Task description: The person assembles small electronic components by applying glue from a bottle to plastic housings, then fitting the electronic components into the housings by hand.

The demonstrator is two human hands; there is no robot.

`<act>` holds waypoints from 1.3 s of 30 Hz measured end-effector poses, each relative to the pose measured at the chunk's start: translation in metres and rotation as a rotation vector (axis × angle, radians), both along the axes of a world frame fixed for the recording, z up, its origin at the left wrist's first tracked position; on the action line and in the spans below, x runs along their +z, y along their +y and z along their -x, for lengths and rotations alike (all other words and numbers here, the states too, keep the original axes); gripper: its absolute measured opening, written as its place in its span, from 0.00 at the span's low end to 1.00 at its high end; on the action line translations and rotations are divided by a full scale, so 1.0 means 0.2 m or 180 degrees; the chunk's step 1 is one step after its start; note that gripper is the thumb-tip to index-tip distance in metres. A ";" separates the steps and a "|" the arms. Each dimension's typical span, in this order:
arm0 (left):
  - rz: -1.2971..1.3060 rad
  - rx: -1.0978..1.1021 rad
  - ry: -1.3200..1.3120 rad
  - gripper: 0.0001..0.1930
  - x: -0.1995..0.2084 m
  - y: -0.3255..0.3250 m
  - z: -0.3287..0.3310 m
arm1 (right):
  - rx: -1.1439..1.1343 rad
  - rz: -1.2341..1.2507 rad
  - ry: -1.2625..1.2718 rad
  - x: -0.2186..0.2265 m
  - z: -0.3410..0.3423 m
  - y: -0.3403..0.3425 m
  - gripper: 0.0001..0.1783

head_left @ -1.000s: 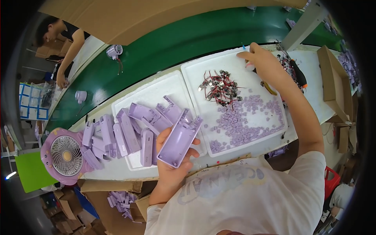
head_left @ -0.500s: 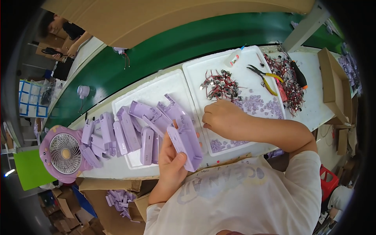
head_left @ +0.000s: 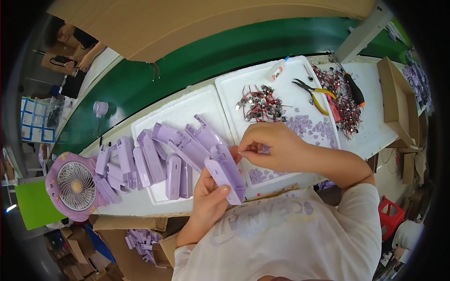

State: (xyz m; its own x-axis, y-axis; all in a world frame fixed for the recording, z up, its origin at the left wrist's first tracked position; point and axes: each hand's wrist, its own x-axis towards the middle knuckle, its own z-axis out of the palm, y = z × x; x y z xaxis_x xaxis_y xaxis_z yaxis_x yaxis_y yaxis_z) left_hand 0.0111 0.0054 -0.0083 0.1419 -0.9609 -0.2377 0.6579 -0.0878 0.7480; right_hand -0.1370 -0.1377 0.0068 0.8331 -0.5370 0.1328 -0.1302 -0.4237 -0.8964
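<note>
My left hand [head_left: 209, 195] is wrapped round a lilac plastic housing [head_left: 230, 181], a long hollow shell tilted with its open side up. My right hand [head_left: 266, 144] is closed in a pinch beside the housing's upper end; whatever its fingertips hold is too small to make out. Beyond my left hand, more lilac housings [head_left: 149, 154] lie loosely side by side on a white foam tray [head_left: 206, 100]. Close to my right hand, small lilac plastic pieces [head_left: 309, 129] and a heap of red-wired small parts [head_left: 262, 105] rest on a second foam tray [head_left: 234, 84].
Yellow-handled pliers [head_left: 318, 96], a small white bottle [head_left: 276, 70] and a black-and-orange screwdriver [head_left: 355, 89] lie at right. A lilac fan [head_left: 75, 185] stands far left. Cardboard boxes [head_left: 398, 100] flank the bench; a green conveyor belt [head_left: 187, 58] runs behind. A co-worker [head_left: 77, 40] is at upper left.
My right hand has moved from over the small pieces toward the housing's upper end, fingers pinched. My left hand keeps holding the housing almost in place.
</note>
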 end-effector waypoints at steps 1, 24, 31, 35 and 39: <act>-0.0028 -0.0182 0.0246 0.34 -0.03 0.02 -0.01 | 0.0026 -0.0069 -0.0214 -0.02 0.00 0.02 0.06; 0.1304 -0.0410 -0.1081 0.35 -0.10 -0.02 0.07 | -0.0410 0.0373 -0.1376 -0.02 0.00 0.14 0.08; 0.1481 0.0009 -0.1503 0.37 -0.14 -0.02 0.09 | -0.0292 0.0070 -0.1481 -0.02 0.00 0.16 0.11; 0.1737 0.0070 -0.1803 0.36 -0.14 -0.04 0.08 | -0.0345 -0.0370 -0.1215 -0.02 0.00 0.18 0.14; 0.1667 0.0105 -0.1809 0.36 -0.15 -0.03 0.08 | -0.0318 -0.0119 -0.1342 -0.02 -0.01 0.16 0.13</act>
